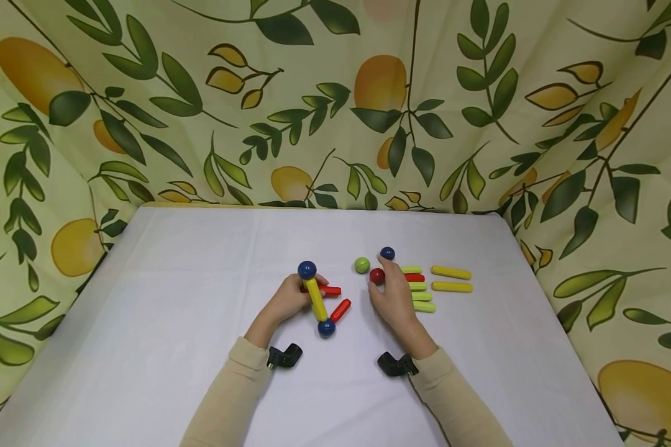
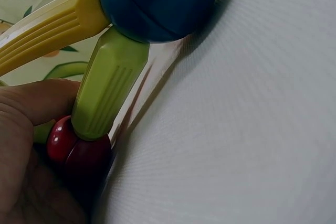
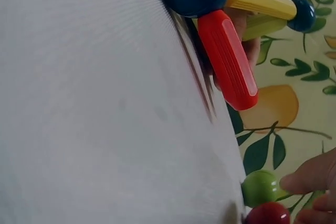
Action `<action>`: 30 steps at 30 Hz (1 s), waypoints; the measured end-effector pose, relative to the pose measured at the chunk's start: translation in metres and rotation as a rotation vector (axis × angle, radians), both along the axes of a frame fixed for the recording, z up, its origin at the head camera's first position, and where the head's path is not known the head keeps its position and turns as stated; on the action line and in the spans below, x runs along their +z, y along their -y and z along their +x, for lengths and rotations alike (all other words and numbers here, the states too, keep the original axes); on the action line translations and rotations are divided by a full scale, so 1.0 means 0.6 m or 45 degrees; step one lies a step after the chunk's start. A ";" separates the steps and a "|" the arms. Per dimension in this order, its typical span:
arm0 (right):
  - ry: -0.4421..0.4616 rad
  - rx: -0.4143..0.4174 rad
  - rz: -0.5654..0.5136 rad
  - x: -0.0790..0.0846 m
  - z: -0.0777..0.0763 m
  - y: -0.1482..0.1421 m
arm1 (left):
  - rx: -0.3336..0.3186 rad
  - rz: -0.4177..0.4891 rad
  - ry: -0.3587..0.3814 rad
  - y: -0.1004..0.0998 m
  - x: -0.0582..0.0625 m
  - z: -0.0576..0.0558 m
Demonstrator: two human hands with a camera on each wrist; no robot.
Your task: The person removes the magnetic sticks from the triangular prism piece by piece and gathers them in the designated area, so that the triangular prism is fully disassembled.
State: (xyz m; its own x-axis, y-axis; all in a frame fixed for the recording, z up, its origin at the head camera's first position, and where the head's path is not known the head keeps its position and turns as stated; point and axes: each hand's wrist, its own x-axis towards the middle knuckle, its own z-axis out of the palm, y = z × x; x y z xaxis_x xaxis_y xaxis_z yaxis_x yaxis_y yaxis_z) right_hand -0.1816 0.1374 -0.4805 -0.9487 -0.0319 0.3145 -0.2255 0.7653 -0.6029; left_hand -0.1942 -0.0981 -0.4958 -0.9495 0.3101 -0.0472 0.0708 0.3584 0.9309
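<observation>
In my left hand (image 1: pixel 287 301) is a frame of toy building sticks and balls. Its yellow stick (image 1: pixel 315 299) spans a blue ball (image 1: pixel 307 269) at the top and another blue ball (image 1: pixel 327 328) at the bottom. A red stick (image 1: pixel 341 310) juts from the lower ball. The left wrist view shows a green stick (image 2: pixel 110 82) and a red ball (image 2: pixel 79 142) beside the gripping fingers. My right hand (image 1: pixel 394 298) reaches around a loose red ball (image 1: pixel 377 276), thumb and forefinger spread. A loose green ball (image 1: pixel 361 265) sits just left, and a loose blue ball (image 1: pixel 387 252) lies by the forefinger.
Right of the right hand, several loose green sticks (image 1: pixel 423 307) and a red stick (image 1: pixel 415 277) lie in a stack of rows, partly covered. Two yellow sticks (image 1: pixel 451 287) are farther right. A white cloth (image 1: pixel 173 323) covers the table, with a patterned curtain (image 1: pixel 313 124) behind.
</observation>
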 end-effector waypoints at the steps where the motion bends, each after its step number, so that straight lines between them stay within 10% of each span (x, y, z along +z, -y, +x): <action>1: -0.016 0.014 0.001 0.004 0.002 0.002 | -0.001 0.002 -0.002 0.000 0.000 0.000; 20: 0.106 0.751 -0.211 0.087 -0.010 0.093 | 0.018 -0.065 -0.068 0.002 -0.001 0.002; 30: 0.195 0.878 -0.137 0.094 -0.026 0.115 | -0.039 -0.073 -0.114 0.004 0.010 0.006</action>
State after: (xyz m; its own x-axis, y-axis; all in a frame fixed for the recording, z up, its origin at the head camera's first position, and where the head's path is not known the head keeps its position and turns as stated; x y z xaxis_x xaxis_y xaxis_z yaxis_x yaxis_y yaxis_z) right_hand -0.1971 0.0683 -0.4244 -0.7571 -0.6169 0.2148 -0.5438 0.4130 -0.7306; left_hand -0.1908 -0.1004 -0.4900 -0.9409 0.3381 0.0193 0.1647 0.4072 0.8984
